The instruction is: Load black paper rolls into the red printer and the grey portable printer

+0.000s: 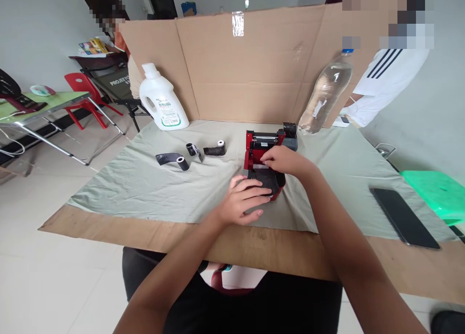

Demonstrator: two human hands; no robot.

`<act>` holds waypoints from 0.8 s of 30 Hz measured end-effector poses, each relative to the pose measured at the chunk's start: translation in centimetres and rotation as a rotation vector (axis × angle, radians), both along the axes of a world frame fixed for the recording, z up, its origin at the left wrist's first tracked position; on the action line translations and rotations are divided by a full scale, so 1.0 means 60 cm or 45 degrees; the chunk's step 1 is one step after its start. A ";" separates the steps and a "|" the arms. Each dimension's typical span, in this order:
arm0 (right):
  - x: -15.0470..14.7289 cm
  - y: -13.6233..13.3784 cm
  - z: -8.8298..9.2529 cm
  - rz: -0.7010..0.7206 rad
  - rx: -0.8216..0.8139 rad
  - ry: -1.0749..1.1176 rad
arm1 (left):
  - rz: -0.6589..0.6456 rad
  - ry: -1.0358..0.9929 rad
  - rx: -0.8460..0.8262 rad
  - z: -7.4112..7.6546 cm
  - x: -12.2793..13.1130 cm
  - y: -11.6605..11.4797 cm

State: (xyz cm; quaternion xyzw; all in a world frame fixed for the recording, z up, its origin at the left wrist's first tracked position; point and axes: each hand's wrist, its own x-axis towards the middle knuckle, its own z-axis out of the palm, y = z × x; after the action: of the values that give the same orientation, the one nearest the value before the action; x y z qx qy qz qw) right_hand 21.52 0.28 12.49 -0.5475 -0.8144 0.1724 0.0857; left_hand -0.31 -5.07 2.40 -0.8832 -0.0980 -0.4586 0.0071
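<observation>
Red-and-black machine, just one, sits opened up on the grey cloth. One phone lies off to the right. The left hand, fingers loosely spread, covers part of the machine's black flap; the right hand has its fingers bunched inside, gripping or not, I can't tell. Beyond, leftward: three black rolls. Farther, one white jug and one clear bottle stand before a cardboard screen.

red-and-black machine, grey-green cloth, black rolls, white sleeve with dark stripes

Makeshift workroom: wooden board, cardboard screen, tiled floor.
</observation>
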 end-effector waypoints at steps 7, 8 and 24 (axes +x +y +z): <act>-0.058 0.023 -0.015 -0.144 -0.105 -0.497 | -0.026 -0.014 -0.033 -0.003 0.000 -0.002; -0.060 0.024 -0.015 -0.142 -0.139 -0.508 | -0.027 -0.015 -0.041 -0.002 0.000 -0.002; 0.009 0.005 0.026 -0.032 -0.197 -0.163 | 0.301 -0.302 -0.280 0.010 -0.041 0.018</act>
State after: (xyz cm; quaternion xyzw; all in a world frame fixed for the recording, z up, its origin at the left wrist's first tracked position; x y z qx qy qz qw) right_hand 22.07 0.55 14.03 -0.5725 -0.7955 0.1983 -0.0071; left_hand -2.75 -4.00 2.98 -0.8007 -0.2506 -0.5421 -0.0471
